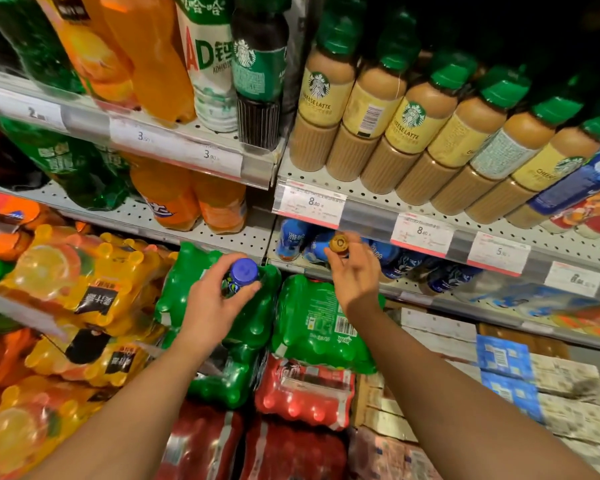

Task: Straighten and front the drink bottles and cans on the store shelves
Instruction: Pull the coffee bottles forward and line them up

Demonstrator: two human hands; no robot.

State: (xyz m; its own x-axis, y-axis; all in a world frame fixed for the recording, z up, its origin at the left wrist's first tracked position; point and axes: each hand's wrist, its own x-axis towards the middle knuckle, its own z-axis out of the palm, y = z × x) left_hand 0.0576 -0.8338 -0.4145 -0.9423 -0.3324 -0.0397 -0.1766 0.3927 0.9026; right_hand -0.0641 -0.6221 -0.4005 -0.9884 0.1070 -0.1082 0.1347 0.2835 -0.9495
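Holding two small bottles by their necks, I should set each upright into the lower-shelf row with its label outward. My left hand (210, 299) clasps the dark bottle with the blue plastic cap (244, 270); my right hand (355, 275) pinches the gold-capped bottle (339, 244). Both caps point up toward me, long axes roughly vertical, in front of the shelf edge.

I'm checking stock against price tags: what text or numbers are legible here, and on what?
"CHEESE LATTE": yellow-labelled coffee bottles.
"AD": white bottle with green cap band.
"8.80": price tag under the coffee bottles.
"8.80": next tag right.
"3.90": upper-left shelf tag.
Tag small print, shrink-wrapped pack labels: too blurred.
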